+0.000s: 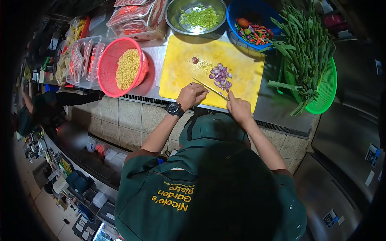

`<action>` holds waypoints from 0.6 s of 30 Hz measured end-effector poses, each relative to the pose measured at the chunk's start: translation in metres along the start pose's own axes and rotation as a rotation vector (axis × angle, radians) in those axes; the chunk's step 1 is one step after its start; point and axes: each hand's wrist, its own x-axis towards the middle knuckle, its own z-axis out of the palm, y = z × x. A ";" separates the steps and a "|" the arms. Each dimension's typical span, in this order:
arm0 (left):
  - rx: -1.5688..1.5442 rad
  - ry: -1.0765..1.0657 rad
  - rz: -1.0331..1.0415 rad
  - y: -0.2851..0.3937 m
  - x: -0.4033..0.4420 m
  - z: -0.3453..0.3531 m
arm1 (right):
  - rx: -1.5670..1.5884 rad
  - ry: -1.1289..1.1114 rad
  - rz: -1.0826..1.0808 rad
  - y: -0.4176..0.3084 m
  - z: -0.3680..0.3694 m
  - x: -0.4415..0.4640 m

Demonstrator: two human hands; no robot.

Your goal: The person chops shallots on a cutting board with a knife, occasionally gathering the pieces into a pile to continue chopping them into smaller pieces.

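Note:
My right hand grips a knife, its blade slanting to the upper left across the near part of the yellow cutting board. The fingers of my left hand, with a black watch on the wrist, are pinched beside the blade on a small piece of shallot, mostly hidden. Just beyond the knife lies a pile of cut purple shallots. One whole shallot sits apart, farther back on the board.
A red basket of yellow crumbs stands left. Behind are packed meat trays, a steel bowl of chopped greens and a blue basin of chillies. Leafy stalks overhang a green basket at right. Another person stands far left.

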 end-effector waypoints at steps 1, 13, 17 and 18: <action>-0.004 0.000 0.001 0.002 0.000 0.001 | -0.049 -0.014 0.001 0.010 -0.002 -0.005; -0.027 0.352 -0.333 -0.034 0.009 -0.050 | 0.075 0.063 -0.100 0.001 0.004 -0.034; -0.044 0.294 -0.338 -0.041 0.045 -0.048 | 0.076 0.059 0.018 0.008 0.002 -0.029; -0.046 0.244 -0.316 -0.039 0.052 -0.043 | 0.062 0.052 0.105 0.008 -0.005 -0.028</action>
